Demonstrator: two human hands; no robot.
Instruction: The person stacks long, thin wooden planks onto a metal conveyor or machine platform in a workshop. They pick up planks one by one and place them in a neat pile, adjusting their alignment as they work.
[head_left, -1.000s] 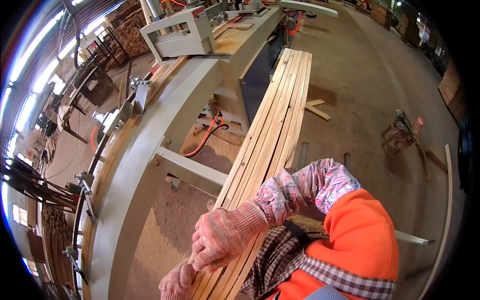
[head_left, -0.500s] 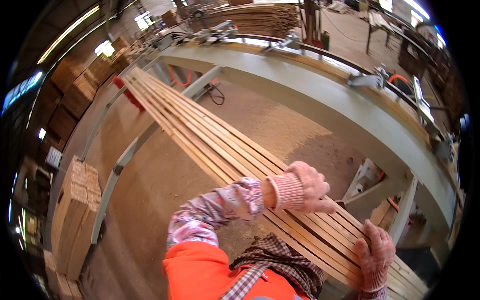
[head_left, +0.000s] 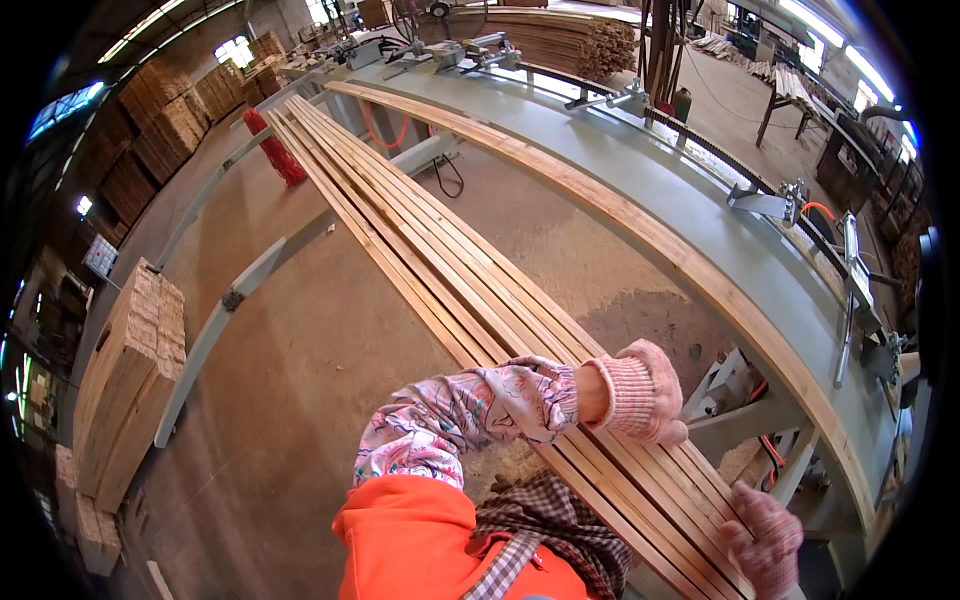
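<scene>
A row of long, pale wooden strips (head_left: 450, 290) runs side by side from the far left down to the lower right in front of me. My left hand (head_left: 655, 390), in a pink knitted glove, reaches across the row and curls at its far edge; most of its fingers are tucked out of sight. Lower down, my right hand (head_left: 765, 535), also gloved, grips the same far edge with bent fingers. Beyond the row, a single wooden strip (head_left: 640, 225) lies along the near side of the grey machine bed (head_left: 560, 150).
Metal clamps (head_left: 765, 200) line the bed's back rail. Curved grey support arms (head_left: 240, 285) stick out at left, beside a stack of wooden blocks (head_left: 130, 370). Red strands (head_left: 280, 160) hang near the row's far end. A timber pile (head_left: 550, 45) stands behind the machine.
The single strip has shifted from the back rail to the near side of the bed. My left hand moved slightly right, with its fingers now curled down; my right hand has slid slightly lower.
</scene>
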